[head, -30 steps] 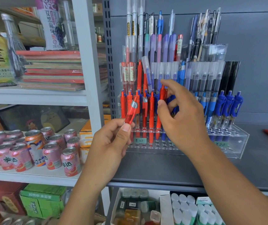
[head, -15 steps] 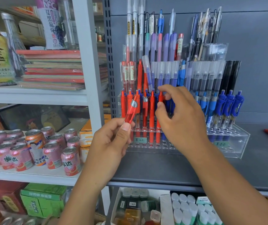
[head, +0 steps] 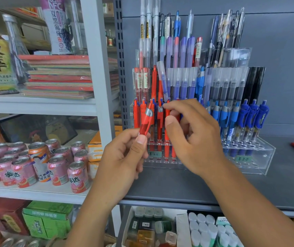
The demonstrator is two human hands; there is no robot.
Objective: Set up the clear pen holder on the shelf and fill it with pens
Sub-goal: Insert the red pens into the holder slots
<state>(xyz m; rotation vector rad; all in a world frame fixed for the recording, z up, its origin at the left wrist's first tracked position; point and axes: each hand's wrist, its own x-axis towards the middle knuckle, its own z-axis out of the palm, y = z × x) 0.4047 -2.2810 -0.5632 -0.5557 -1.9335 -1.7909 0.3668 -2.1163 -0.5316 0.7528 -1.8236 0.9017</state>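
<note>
Pinched in left hand (head: 124, 157): red pen (head: 146, 122), clip end up, leaning right toward holder (head: 265, 157) just behind it on shelf (head: 178, 186); right hand (head: 199, 139) pinches a seated pen (head: 167, 113), nearer the holder.

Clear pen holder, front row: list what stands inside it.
Red pens at its left end, blue pens at its right. The right hand, pinching one red pen, covers the slots between them.

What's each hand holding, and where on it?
The left hand pinches a loose red pen by its lower barrel. The right hand pinches the top of a second red pen standing in the clear holder.
</note>
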